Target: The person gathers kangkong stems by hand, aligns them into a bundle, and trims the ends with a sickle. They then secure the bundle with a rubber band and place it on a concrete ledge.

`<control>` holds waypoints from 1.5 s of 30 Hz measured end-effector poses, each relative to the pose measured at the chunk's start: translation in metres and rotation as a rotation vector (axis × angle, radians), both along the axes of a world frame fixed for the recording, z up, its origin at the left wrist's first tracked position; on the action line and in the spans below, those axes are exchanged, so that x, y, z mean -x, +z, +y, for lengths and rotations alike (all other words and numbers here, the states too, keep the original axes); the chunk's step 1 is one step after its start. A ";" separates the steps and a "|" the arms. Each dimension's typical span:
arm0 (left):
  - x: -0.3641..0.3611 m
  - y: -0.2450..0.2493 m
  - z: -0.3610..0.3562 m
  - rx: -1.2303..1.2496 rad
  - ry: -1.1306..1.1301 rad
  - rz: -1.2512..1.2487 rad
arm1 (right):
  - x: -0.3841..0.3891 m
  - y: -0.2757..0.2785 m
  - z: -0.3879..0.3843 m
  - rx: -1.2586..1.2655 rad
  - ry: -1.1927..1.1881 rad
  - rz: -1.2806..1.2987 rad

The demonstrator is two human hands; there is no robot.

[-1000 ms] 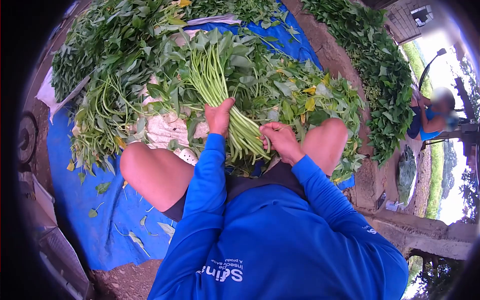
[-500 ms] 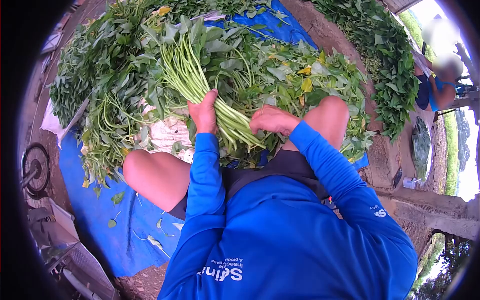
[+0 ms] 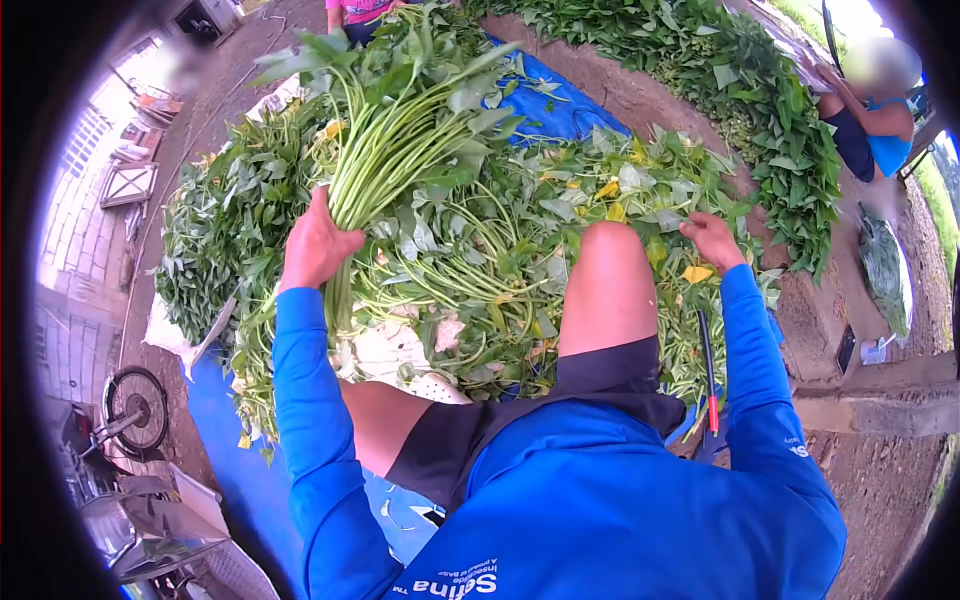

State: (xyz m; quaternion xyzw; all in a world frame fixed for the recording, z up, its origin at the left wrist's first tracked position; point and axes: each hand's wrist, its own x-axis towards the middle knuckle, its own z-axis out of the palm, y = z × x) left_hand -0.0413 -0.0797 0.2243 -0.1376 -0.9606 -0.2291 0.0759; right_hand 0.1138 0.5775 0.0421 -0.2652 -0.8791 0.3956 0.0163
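My left hand is closed around the lower stems of a big bunch of leafy greens, held upright with its leaves pointing away from me. The cut stem ends hang below my fist. My right hand is out to the right of my raised knee, over loose leaves. Its fingers are loosely bent and apart, and nothing shows in them. A large heap of leafy stems lies in front of me, with some yellow leaves among it. Beside my right forearm is a thin black tool with a red end.
A blue tarp lies under the heap. More greens are piled at the left and along a ledge at the right. One person sits at the right; another in a pink top is at the far side. A wheel stands at left.
My left hand has moved left with the bunch and turned it more upright. My right hand has left the stem ends and swung out to the right. The view has shifted.
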 end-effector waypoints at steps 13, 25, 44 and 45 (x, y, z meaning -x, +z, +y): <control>0.052 0.094 0.123 0.841 -0.450 0.005 | -0.066 0.063 -0.111 0.295 0.312 -0.024; -0.058 0.026 0.181 0.398 -0.704 0.449 | 0.044 0.258 -0.263 0.745 0.579 0.986; -0.267 -0.042 0.080 -0.018 -0.195 -0.210 | -0.101 0.128 -0.340 -0.289 1.017 0.430; -0.268 -0.040 0.077 -0.092 -0.101 -0.204 | -0.105 0.127 -0.339 -0.328 1.021 0.435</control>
